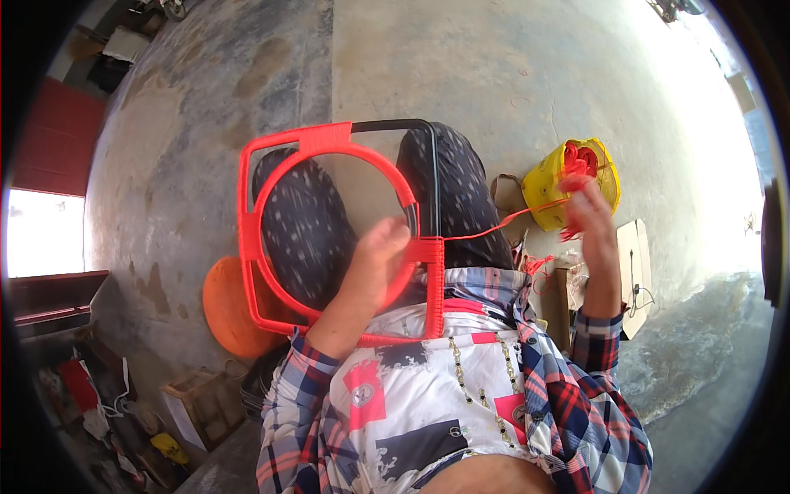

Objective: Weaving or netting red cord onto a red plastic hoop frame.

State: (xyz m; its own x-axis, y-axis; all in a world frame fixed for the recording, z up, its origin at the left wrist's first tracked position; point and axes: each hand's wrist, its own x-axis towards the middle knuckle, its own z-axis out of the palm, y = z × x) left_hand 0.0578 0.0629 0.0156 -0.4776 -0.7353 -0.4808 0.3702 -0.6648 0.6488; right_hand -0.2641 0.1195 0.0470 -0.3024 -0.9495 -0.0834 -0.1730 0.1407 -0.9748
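Observation:
A square frame with a round ring (pixel 263 202) inside it rests across my lap. Red strip is wound over most of it, while black tubing (pixel 434 177) shows bare at the upper right corner and on a short stretch of the ring. My left hand (pixel 374 267) is closed around the ring's right side, beside the wrapped joint. From that joint a loose red strip (pixel 502 224) runs out to my right hand (pixel 591 218), which is raised and somewhat blurred, its fingers closed on the strip with a red bunch at the fingertips.
Behind my right hand stands a yellow bag (pixel 539 185) with red strip inside. Flat cardboard (pixel 634 272) and red scraps (pixel 539 265) lie near my right side. An orange round seat (pixel 222 305) is at my left, with a wooden crate (pixel 202 403) and clutter beyond.

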